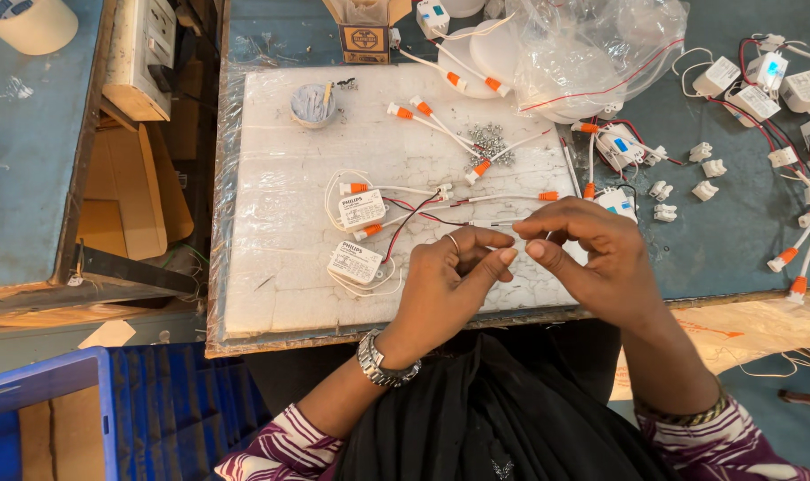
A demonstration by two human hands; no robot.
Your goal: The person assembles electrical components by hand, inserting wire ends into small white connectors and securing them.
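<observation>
Low centre of the frame: left hand (450, 281) and right hand (592, 258) meeting fingertip to fingertip over the white board (271, 267) on the tabletop (735, 240). Both grips closed, pinching thin wire ends (519, 239) between thumb and forefinger; too fine to tell which lead exactly. Ring on the left hand, watch (383, 361) on its wrist.

Step in hand, by the look of it: joining or twisting two lead ends together. Next move likely calling for a steady pinch and fine rotation, with the wires kept from slipping out.

Just left of the hands, centre frame: two white driver boxes (355, 262), red, black and white leads running right toward the fingers. Orange-tipped connectors (400, 111) on the board: about nine, some partly hidden. One heap of small screws (489, 141), upper centre. One round tin (313, 104), upper left of the board. One clear bag (592, 53) of white discs, top centre. Five small white clips (703, 169) at right; more driver boxes along the right edge, count unclear. Blue crate (75, 410), lower left.
</observation>
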